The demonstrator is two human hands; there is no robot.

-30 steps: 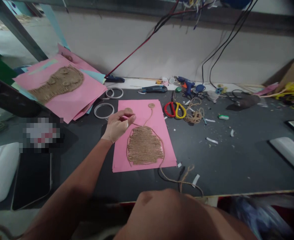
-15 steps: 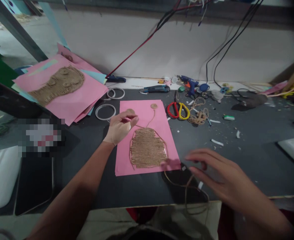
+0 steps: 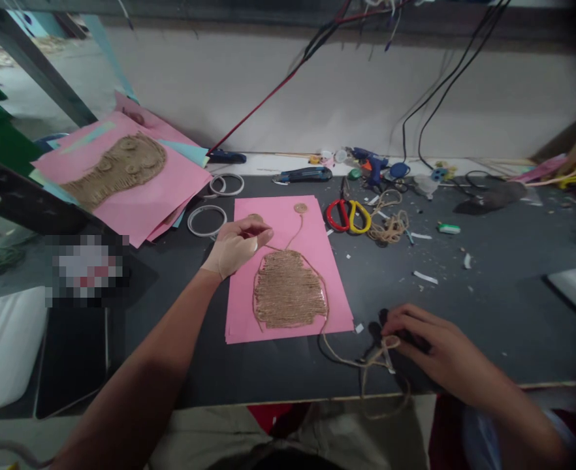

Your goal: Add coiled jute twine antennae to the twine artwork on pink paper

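On a pink sheet of paper [image 3: 337, 310] lies a rounded shape made of rows of jute twine [image 3: 292, 290], with a twine outline and two twine strands leading up to small coils [image 3: 300, 208]. My left hand [image 3: 239, 245], with a tan covering over the palm and wrist, hovers at the sheet's upper left, thumb and fingertips pinched together. Whatever is between them is too small to make out. At the lower right, my right hand [image 3: 425, 336] has its fingers closed on the loose jute twine [image 3: 341, 359], which runs from the shape and loops over the table edge.
Red-and-yellow-handled scissors [image 3: 349, 215], a twine bundle [image 3: 390, 225] and a utility knife [image 3: 304, 174] lie behind the sheet. A blue glue gun [image 3: 375, 166] is at the back. Tape rolls [image 3: 206, 220] and stacked pink sheets [image 3: 170, 189] are leftward. Paper scraps [image 3: 425, 278] dot the table.
My right hand has moved down and slightly right, to the loose twine, and its fingers have closed. My left hand has stayed nearly in place.
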